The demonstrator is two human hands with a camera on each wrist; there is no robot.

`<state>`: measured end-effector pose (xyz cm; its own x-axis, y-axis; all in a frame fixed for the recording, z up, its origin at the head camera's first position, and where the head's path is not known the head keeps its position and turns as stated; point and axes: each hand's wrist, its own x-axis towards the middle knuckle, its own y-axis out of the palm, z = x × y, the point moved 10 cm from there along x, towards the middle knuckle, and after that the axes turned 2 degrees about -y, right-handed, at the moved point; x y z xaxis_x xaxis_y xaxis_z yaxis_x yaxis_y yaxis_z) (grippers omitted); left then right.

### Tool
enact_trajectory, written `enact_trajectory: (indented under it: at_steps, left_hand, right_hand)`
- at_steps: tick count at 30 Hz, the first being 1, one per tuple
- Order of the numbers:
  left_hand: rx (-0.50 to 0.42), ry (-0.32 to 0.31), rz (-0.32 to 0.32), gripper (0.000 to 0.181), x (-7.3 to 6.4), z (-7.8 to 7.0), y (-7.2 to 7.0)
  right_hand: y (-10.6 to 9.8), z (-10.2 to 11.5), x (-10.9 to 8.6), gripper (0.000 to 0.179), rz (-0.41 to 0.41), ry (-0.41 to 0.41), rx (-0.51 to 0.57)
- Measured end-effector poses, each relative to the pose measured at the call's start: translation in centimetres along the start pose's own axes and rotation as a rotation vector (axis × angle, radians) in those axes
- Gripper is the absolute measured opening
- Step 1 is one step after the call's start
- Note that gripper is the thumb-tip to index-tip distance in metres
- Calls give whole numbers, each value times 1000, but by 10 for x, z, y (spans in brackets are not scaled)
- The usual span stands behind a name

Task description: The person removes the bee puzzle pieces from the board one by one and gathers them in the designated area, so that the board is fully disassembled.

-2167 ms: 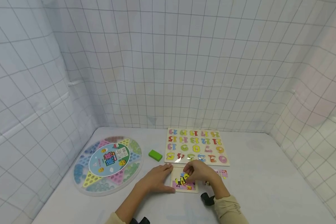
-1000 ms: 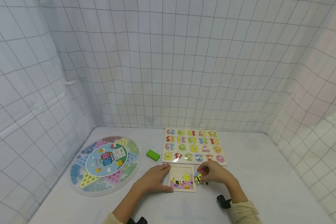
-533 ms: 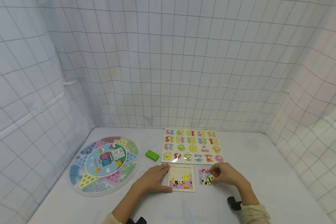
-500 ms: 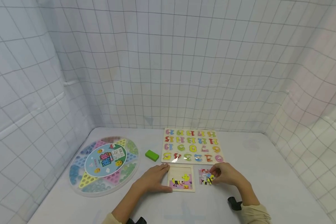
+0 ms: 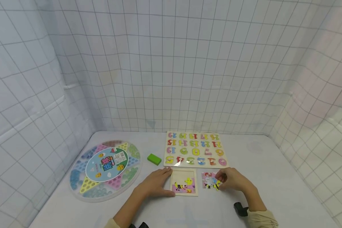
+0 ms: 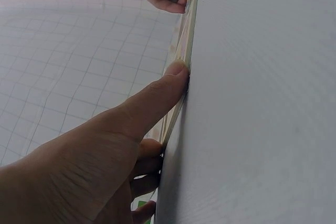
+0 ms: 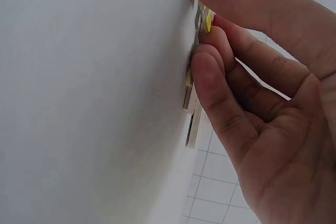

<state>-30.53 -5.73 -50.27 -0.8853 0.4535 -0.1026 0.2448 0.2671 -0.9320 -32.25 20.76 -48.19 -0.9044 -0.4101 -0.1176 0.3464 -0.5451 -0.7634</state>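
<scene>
In the head view, a small wooden jigsaw tray lies flat, with a pink and yellow bee picture filling its lower part and bare wood above. My left hand rests along its left side, the straight thumb against the near corner and the fingertips by the far corner. To the right of the tray is a patch of loose jigsaw pieces. At that patch's right edge my right hand pinches a yellow and black jigsaw piece between thumb and fingers. The right wrist view shows its yellow edge by the fingertips.
A wooden number board lies just beyond the tray. A green block sits to its left. Farther left is a round board game with a blue label. Gridded cloth walls stand at the back and both sides.
My right hand has gone from above the tray to the loose pieces on the right, and the yellow piece has lately shifted slightly rightward. The left hand has stayed at the tray.
</scene>
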Motion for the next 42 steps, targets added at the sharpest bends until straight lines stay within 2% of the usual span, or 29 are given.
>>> enact_trajectory:
  at_steps: [11,29,38,42]
  left_hand:
    - [25,1,9,100,-1,-2,-1]
    - [37,1,11,100,-1,-2,-1]
    - [42,2,14,101,0,-2,1]
    - [42,1,12,101,-1,-2,0]
  right_hand:
    - [3,1,2,31,7,-22,-17]
    - [3,-1,1,28,-4,34,-21]
    - [2,1,3,29,-7,17,-18]
    - [3,9,9,32,-6,-16,-3]
